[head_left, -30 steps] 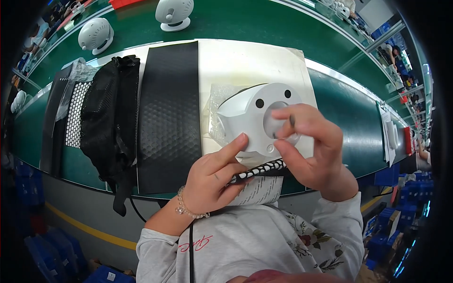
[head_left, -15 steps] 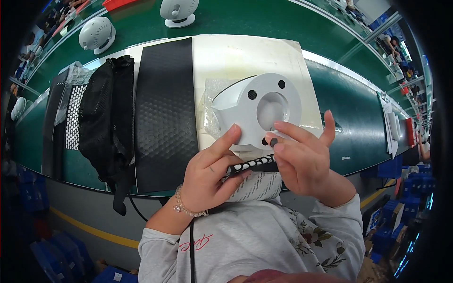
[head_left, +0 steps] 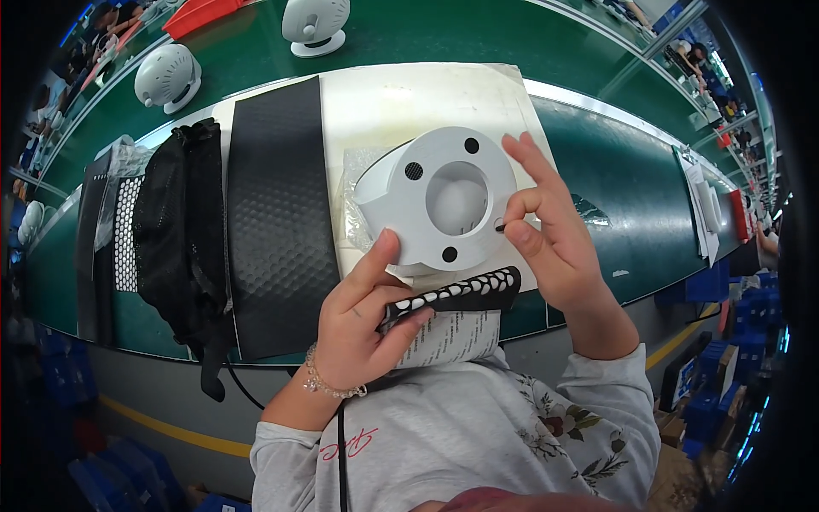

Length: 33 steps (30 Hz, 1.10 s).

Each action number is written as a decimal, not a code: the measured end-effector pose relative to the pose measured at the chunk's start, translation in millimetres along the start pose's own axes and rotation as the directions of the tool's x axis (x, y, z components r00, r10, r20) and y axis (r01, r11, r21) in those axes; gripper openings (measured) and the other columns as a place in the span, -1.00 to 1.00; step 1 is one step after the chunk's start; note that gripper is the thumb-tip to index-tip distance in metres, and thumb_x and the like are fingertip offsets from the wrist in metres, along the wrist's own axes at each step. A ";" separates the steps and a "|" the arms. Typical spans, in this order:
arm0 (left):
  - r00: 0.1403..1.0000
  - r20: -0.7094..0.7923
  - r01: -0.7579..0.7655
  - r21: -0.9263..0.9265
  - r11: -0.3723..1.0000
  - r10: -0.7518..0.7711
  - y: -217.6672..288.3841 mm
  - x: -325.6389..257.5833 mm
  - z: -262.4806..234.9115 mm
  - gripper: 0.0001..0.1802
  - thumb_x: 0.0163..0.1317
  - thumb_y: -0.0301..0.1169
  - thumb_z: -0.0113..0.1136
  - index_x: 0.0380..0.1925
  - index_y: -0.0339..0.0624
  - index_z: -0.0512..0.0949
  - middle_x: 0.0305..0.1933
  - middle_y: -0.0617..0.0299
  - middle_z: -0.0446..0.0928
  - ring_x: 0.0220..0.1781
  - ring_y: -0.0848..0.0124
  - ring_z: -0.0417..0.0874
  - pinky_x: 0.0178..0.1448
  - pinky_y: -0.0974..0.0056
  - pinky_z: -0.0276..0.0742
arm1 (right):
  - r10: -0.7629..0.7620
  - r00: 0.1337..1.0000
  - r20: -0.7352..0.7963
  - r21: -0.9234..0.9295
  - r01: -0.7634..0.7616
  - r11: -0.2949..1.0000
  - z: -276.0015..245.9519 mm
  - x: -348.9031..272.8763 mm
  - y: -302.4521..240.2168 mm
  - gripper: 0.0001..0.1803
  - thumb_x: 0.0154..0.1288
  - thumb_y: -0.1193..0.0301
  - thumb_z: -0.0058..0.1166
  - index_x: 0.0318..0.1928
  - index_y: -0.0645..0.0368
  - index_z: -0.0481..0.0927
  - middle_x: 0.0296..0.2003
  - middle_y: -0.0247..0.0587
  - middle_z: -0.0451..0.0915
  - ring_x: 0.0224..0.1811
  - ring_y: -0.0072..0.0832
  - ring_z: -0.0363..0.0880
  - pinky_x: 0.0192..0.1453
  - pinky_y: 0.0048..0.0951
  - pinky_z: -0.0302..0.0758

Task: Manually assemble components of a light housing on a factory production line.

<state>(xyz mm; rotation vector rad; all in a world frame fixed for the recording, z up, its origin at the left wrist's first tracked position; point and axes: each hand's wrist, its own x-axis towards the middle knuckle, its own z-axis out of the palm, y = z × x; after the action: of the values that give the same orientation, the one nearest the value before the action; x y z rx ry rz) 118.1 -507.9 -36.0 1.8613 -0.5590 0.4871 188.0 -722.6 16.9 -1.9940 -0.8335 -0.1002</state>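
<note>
White round base [head_left: 444,200], flat face up, between left hand [head_left: 363,328] and right hand [head_left: 550,243].

Bright, even overhead lighting; soft, faint shadows only. Mild glare along the green bench [head_left: 597,162] edge. Strong fisheye bending toward the rim, dark vignette at corners. Centre sharp; far edges slightly blurred.

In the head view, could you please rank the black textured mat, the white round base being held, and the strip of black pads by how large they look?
1. black textured mat
2. white round base, though it is held nearer the camera, so its size is flattered
3. strip of black pads
</note>
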 end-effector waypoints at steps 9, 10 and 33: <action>1.000 0.005 -0.023 0.110 0.994 0.022 -0.4 -2.5 0.4 -0.78 -0.25 -0.57 0.29 -0.52 -0.33 0.49 0.21 -0.14 0.21 -0.39 0.32 0.58 -0.30 0.35 0.47 | -0.303 0.953 -0.010 -0.569 0.244 0.785 -1.4 -8.7 -1.3 -0.83 0.18 0.34 -0.01 -0.28 0.16 0.49 0.15 -0.03 0.26 0.24 -0.05 0.12 0.21 -0.21 0.08; 1.000 0.006 -0.021 0.111 0.994 0.021 -0.7 -2.7 0.6 -0.78 -0.25 -0.57 0.29 -0.52 -0.33 0.49 0.21 -0.14 0.21 -0.39 0.32 0.58 -0.30 0.35 0.47 | -0.302 0.953 -0.010 -0.568 0.244 0.786 -2.6 -11.7 0.4 -0.83 0.18 0.34 -0.01 -0.28 0.16 0.49 0.15 -0.03 0.26 0.24 -0.05 0.12 0.21 -0.21 0.08; 0.993 0.105 0.055 -0.081 0.995 -0.046 -1.5 -8.6 -16.8 -0.72 -0.16 -0.53 0.30 -0.40 -0.30 0.44 0.09 -0.08 0.31 -0.24 0.31 0.55 -0.15 0.30 0.46 | -0.126 0.962 -0.243 -0.854 -0.151 0.498 -57.5 136.4 157.7 -0.76 0.15 0.41 -0.03 -0.16 0.17 0.51 -0.35 -0.14 0.52 -0.23 -0.29 0.50 -0.15 -0.34 0.42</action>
<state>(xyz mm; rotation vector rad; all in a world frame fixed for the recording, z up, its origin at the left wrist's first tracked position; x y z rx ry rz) 110.9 -490.4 -36.4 1.8233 -0.5907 0.3309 400.2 -749.5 -14.8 -2.8391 -0.6104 -0.9630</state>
